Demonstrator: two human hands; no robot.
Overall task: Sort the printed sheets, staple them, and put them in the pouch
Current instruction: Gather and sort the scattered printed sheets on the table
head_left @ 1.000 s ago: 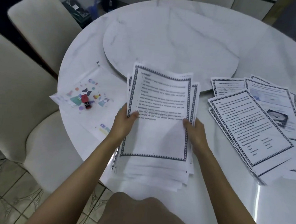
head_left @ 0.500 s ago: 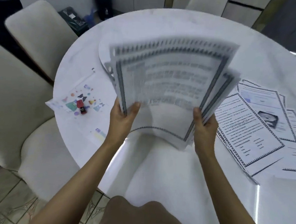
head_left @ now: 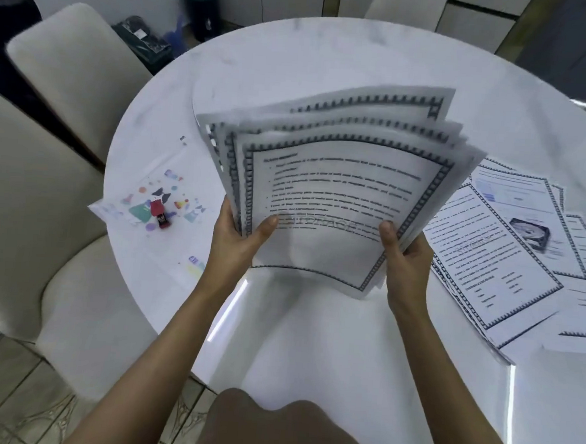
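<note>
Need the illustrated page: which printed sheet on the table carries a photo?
The rear sheet in the spread on the right, with a dark photo; the sheet overlapping it holds only text.

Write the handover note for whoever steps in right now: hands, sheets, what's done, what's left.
Left hand grips the left edge of the fanned stack, right hand grips its right edge; the stack is held above the table.
More sheets lie spread on the table to the right.
Red stapler sits on the pouch, to the left.
Done: some sheets laid out; sorting appears underway.
Left: finish sorting, staple, fill the pouch.
</note>
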